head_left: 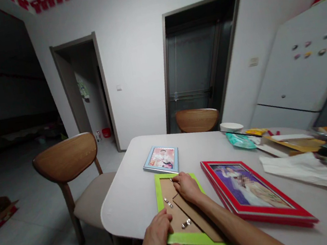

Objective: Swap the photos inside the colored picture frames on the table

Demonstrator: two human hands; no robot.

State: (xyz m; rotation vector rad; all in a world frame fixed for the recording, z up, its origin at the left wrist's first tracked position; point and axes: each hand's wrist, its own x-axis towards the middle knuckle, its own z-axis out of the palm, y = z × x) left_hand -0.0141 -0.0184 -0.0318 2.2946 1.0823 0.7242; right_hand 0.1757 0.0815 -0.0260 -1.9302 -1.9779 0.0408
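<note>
A lime-green picture frame point(188, 238) lies face down near the front edge of the table, its brown backing board point(168, 186) and folded stand point(199, 218) upward. My left hand point(157, 237) grips the frame's lower left corner, thumb along the near side and fingers on the left side. Across the far half reaches my right hand point(187, 186), its fingers closed at a small metal clip point(171, 180) by the top edge, which they partly cover. Two more metal clips point(168, 203) show on the board. Just beyond lies a light blue frame point(161, 158) with a photo facing up.
Stacked red picture frames point(248, 183) lie to the right, photo up. Farther right are white paper point(300, 166), a teal packet point(240, 140), a white bowl point(231, 126) and other clutter. Wooden chairs stand left point(65, 156) and behind the table point(198, 120).
</note>
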